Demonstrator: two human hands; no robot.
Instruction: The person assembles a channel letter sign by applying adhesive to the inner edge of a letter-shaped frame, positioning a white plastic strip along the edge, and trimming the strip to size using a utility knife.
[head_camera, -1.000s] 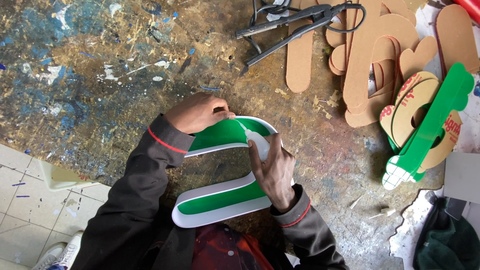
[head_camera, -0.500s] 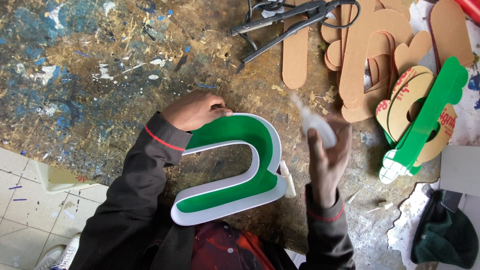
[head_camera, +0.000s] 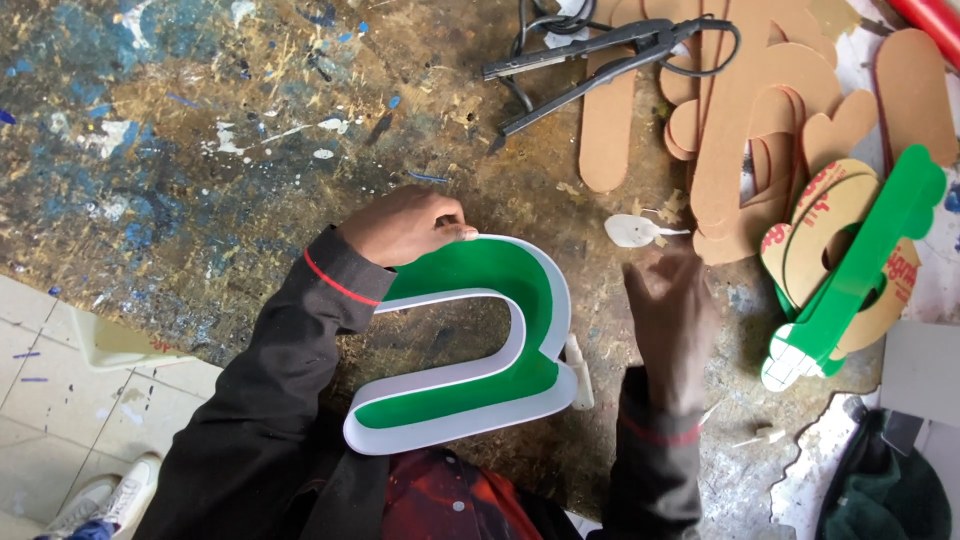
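A green curved sign letter (head_camera: 480, 385) with a raised white rim lies flat on the paint-spattered workbench (head_camera: 200, 150) in front of me. My left hand (head_camera: 405, 225) grips the rim at the letter's upper left end. To the right of the letter, my right hand (head_camera: 670, 300) is stretched out flat and blurred, its fingertips just short of a small white scrap (head_camera: 630, 230) on the bench. It grips nothing. A small white tube (head_camera: 579, 372) lies against the letter's lower right corner.
Black long-handled tongs (head_camera: 600, 55) lie at the top. Brown cardboard cut-out shapes (head_camera: 740, 130) are heaped at the upper right, with another green letter piece (head_camera: 860, 270) on them. A dark green cloth (head_camera: 880, 490) is at the lower right, with tiled floor (head_camera: 50, 400) at the left.
My right hand lifted off the letter with the white scrap, swung right and up, and the scrap now lies on the bench beyond its fingertips. My left hand stayed on the rim.
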